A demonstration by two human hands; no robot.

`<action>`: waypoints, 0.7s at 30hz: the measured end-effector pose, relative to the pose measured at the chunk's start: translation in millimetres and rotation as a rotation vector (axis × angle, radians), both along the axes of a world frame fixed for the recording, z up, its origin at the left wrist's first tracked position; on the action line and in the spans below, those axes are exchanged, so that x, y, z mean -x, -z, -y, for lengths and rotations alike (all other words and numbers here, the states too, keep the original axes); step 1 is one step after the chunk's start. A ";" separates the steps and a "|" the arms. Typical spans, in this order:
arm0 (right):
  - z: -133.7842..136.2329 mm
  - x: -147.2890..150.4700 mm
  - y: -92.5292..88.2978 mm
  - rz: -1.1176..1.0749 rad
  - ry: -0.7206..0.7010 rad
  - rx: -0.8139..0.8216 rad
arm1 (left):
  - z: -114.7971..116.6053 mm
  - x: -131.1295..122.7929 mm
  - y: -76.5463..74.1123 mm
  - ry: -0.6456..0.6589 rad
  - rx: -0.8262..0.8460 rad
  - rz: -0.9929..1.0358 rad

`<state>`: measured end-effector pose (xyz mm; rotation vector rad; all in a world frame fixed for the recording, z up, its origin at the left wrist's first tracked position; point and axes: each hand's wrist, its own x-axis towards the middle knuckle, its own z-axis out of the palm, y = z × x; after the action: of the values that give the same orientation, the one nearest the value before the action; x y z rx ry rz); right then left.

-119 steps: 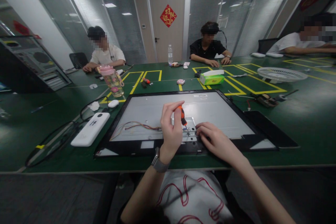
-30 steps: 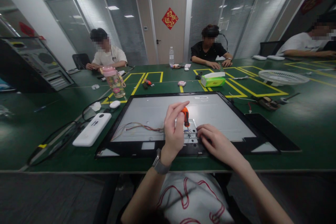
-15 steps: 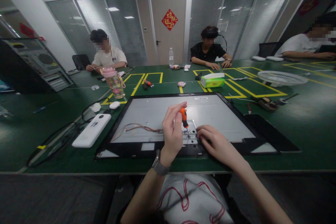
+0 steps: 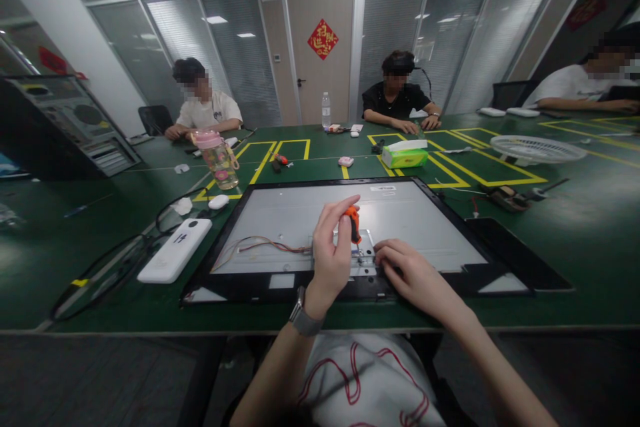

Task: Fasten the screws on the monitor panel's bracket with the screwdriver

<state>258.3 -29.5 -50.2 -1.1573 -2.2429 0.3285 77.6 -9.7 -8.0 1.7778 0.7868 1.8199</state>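
My left hand (image 4: 333, 247), with a watch at its wrist, grips an orange and black screwdriver (image 4: 353, 224) by the handle. The screwdriver stands nearly upright, its shaft pointing down at a metal bracket (image 4: 369, 260) near the front edge of a flat display panel (image 4: 275, 213). My right hand (image 4: 405, 270) rests on the panel just right of the bracket, fingers bent and fingertips at the bracket's edge; whether they pinch anything is hidden. Thin wires (image 4: 270, 240) run left from the bracket across the panel's grey back.
Left of the panel lie a white power bank (image 4: 175, 250) and a black cable (image 4: 100, 273); a pink-lidded bottle (image 4: 219, 160) stands behind. Beyond the panel is a green tissue pack (image 4: 405, 155). A black slab (image 4: 515, 253) lies to the right. Several people sit across the table.
My left hand and the screwdriver have shifted slightly right, and the handle's visible face has turned a little. My right hand stays in place.
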 end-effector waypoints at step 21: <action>0.3 0.5 -0.7 0.021 0.006 0.010 | -1.6 -2.1 1.7 -0.118 -0.023 0.009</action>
<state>257.8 -29.8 -49.5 -1.1778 -2.2576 0.3273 79.7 -8.0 -9.7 1.7702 0.8882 1.9182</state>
